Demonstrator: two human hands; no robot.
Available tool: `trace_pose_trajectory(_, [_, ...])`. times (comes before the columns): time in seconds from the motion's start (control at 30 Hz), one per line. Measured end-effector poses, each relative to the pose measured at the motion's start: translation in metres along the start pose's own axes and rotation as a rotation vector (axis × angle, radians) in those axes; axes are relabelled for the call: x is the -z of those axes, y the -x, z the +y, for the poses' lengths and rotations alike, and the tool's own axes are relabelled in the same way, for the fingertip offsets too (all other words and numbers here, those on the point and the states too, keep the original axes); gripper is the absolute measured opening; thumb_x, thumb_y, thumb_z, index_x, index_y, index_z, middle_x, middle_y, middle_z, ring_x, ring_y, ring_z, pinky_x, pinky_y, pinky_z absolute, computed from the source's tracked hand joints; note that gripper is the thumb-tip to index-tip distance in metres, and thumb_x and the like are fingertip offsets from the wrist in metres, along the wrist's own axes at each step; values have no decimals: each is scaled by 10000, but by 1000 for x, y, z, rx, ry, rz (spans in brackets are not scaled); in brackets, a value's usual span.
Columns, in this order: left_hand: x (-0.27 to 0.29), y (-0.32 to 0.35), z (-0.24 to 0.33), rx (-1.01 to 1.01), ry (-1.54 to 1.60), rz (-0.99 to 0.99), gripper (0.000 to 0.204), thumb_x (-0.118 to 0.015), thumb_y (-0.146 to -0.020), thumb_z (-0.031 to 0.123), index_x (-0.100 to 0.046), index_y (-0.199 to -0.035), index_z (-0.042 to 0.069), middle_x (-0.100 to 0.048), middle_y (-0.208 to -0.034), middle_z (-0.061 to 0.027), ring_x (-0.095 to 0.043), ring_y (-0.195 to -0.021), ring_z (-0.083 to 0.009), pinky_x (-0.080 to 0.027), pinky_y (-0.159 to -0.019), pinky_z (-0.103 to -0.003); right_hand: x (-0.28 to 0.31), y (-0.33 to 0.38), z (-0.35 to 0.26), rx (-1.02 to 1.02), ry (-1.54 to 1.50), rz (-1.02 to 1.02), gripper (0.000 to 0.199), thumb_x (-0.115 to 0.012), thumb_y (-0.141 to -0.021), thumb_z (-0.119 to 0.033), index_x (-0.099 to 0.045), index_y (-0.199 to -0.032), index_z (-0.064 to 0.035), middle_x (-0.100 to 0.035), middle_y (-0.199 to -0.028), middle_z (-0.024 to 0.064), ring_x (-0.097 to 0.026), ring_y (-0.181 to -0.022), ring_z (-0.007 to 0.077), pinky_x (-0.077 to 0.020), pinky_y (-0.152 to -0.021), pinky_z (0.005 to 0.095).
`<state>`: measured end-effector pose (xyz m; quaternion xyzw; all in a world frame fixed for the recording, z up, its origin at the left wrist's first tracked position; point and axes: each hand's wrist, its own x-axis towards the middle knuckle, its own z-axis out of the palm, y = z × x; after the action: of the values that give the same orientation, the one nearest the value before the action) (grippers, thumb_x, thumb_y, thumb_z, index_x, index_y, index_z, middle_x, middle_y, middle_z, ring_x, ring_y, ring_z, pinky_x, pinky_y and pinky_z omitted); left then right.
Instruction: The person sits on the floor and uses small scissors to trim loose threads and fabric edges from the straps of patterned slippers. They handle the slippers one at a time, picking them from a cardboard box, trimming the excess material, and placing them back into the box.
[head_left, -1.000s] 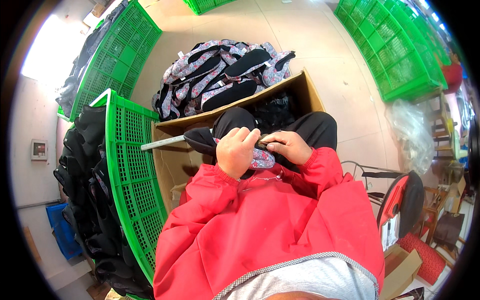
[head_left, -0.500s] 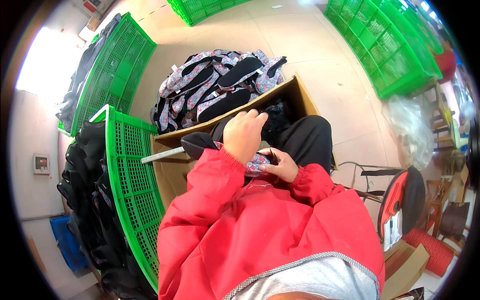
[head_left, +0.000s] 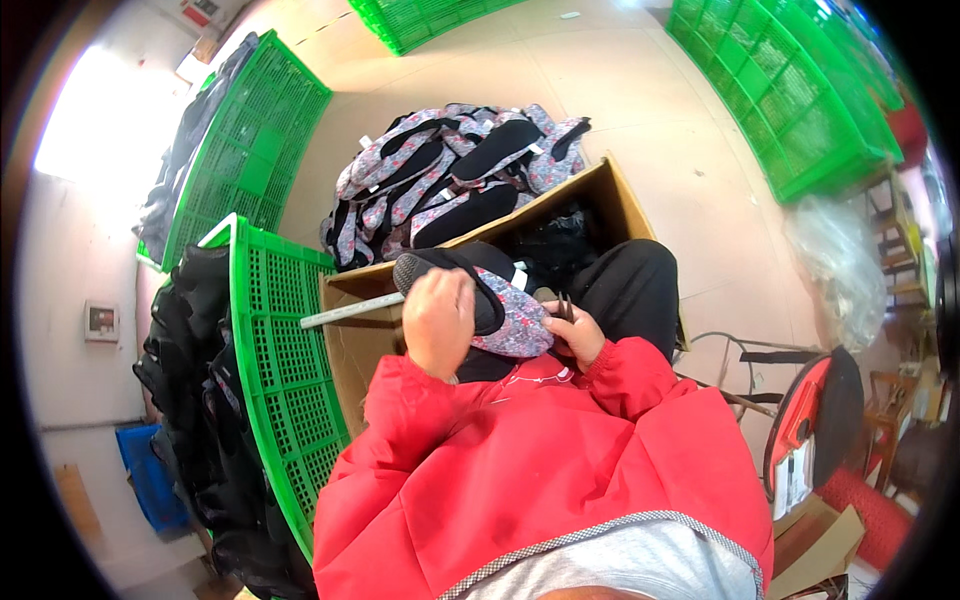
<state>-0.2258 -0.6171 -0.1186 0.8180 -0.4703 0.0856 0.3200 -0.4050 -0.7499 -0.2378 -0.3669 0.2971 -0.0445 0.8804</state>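
A floral slipper (head_left: 518, 312) in grey and pink with black trim lies across my lap. My left hand (head_left: 438, 325) is closed round its black end, where a grey dotted sole piece (head_left: 408, 268) sticks out. At the slipper's other end my right hand (head_left: 578, 335) pinches the floral edge between thumb and fingers. Dark pointed blades of small snips (head_left: 566, 306) stand up from the same hand. A small white tag (head_left: 519, 277) shows at the slipper's upper edge. The slipper's underside is hidden.
Before my knees stands an open cardboard box (head_left: 610, 200) with black plastic inside. Beyond it lies a heap of floral slippers (head_left: 450, 170). Green crates (head_left: 285, 350) holding black items stand at left, another green crate (head_left: 780, 100) at far right. A stool (head_left: 810, 420) stands at right.
My left hand has moved left and down, gripping the slipper's black end. The slipper, earlier mostly covered, now lies spread between both hands with its floral side showing.
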Motion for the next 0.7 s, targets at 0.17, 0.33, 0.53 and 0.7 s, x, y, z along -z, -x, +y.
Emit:
trace_pose_trajectory(0.17, [-16, 48, 21, 64, 25, -146, 164, -743, -787, 143, -638, -808, 20, -625, -798, -133, -595, -792, -343, -476, -728, -431, 1, -4, 2, 34, 42, -39, 279, -575, -967, -190, -605, -1206, -51, -584, -764, -30, -432, -509, 48, -299, -439, 212])
trace_pose_trajectory(0.33, [-32, 31, 41, 47, 187, -50, 317, -735, -803, 189, -612, -997, -28, -615, -864, -162, -589, -822, -355, -474, -747, -432, -17, 10, -19, 347, -44, 106, 364, -504, -999, -204, -526, -1308, -13, -634, -1158, 81, -615, -962, 115, -503, -841, 263])
trace_pose_trajectory(0.53, [-73, -11, 64, 143, 703, 46, 334, -698, -904, 188, -567, -1113, -37, -626, -952, -118, -621, -776, -225, -501, -710, -330, -3, 33, -90, 724, 185, 108, 503, -706, -901, -222, -520, -1299, 23, -627, -1135, 89, -610, -1022, 146, -492, -928, 305])
trace_pose_trajectory(0.7, [-119, 4, 65, 761, 1589, -179, 245, -598, -1001, 231, -563, -1063, -4, -633, -991, -46, -618, -821, -113, -510, -738, -285, -7, 49, -121, 635, 733, 173, 451, -756, -861, -199, -605, -1216, 35, -631, -1123, 78, -600, -1012, 149, -474, -920, 288])
